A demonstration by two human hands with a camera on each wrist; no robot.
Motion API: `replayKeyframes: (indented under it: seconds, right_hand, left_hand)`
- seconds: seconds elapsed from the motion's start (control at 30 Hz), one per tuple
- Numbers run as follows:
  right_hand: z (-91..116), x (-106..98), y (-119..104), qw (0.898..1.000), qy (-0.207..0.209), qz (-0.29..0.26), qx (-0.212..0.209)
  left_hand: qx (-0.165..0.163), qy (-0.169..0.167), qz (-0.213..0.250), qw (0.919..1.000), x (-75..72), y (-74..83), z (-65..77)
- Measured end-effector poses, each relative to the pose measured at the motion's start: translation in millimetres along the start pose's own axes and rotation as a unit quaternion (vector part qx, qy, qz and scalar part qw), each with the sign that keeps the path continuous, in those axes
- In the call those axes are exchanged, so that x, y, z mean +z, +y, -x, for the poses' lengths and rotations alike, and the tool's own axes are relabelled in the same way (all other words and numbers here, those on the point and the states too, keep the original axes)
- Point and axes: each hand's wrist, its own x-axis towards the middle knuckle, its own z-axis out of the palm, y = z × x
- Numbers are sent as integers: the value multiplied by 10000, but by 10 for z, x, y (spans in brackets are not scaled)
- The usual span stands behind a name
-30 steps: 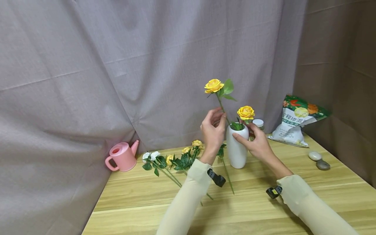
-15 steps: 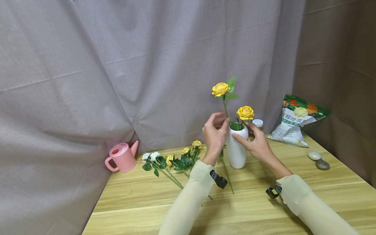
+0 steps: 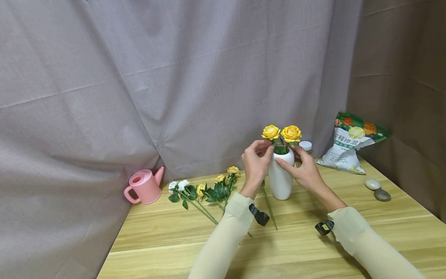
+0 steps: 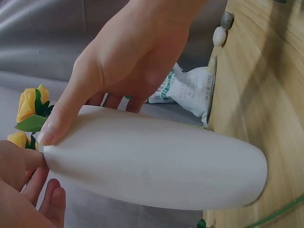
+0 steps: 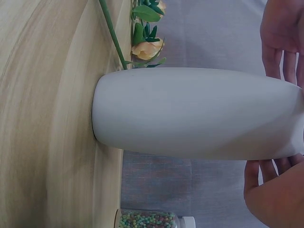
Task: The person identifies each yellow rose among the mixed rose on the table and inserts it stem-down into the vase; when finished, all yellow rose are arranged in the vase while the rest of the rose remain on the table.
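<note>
A tall white vase (image 3: 281,180) stands upright on the wooden table. My right hand (image 3: 307,170) grips it near the rim, thumb across the front and fingers around the far side. At the left of the rim my left hand (image 3: 256,164) pinches a yellow rose (image 3: 271,132) just under its bloom, the stem down inside the vase. A second yellow rose (image 3: 291,133) is in the vase on the right, its bloom level with the first. Green leaves fill the mouth between them. In the left wrist view the right thumb (image 4: 53,127) presses the vase close to its rim.
Several yellow roses (image 3: 220,179) and white roses (image 3: 183,185) lie left of the vase, with a loose green stem (image 3: 270,209) in front. A pink watering can (image 3: 146,188) stands far left. Rightward are a pellet jar (image 5: 147,219), a printed bag (image 3: 343,151) and two stones (image 3: 373,184).
The left rose has moved right and down into the vase, its bloom now beside the other. My left hand shifted slightly right to the rim; the right hand has stayed on the vase.
</note>
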Motion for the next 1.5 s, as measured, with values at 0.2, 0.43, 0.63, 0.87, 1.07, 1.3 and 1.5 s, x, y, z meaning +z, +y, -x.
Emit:
replayKeyframes:
  seconds: [0.2,0.43,0.63,0.87,1.07,1.3,1.5]
  right_hand:
    - [8,-1,13,10000,13,-1,20]
    - [0,8,23,10000,7,7,28]
    - [5,12,13,10000,18,3,71]
    - [9,13,8,9998,-82,-95,147]
    - [-10,-27,-4,9997,-49,-163,178]
    - [-11,-52,-8,9998,-23,-54,195]
    - [-13,-22,7,9998,-71,-76,193]
  left_hand:
    - [42,-150,162,9997,-71,-36,45]
    - [-69,-290,257,9992,-430,-201,65]
    - [-297,-68,126,9995,-876,-525,131]
    - [-838,258,-65,9961,-1426,-913,271]
    - [-1362,658,-626,9865,-1799,-1084,305]
    - [-2111,271,-1176,9700,-2012,-1200,447]
    - [-2904,-413,-1163,9489,-2074,-1262,567]
